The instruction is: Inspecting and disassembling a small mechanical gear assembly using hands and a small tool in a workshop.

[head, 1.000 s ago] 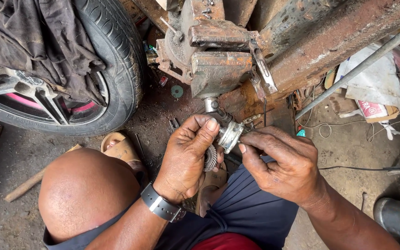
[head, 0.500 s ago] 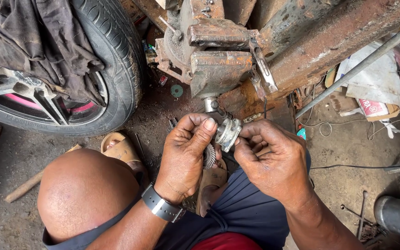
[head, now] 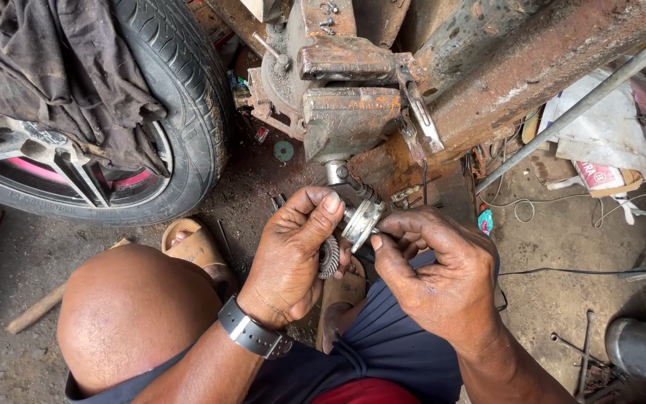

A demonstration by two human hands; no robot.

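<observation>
My left hand, with a dark wristband, pinches a small round metal part between thumb and forefinger; a little toothed gear sits against its lower fingers. My right hand grips the same metal part from the right with thumb and fingertips. Both hands meet just below the handle end of a rusty bench vise bolted to a rusted beam. My bare knee is at lower left.
A car tyre on a rim with a dark cloth draped over it lies at upper left. A sandalled foot rests on the dirt floor. A grey rod, papers, wires and a metal pipe lie at right.
Both hands have stayed together under the vise; the right fingers have shifted their grip on the round part, and the view has drifted slightly.
</observation>
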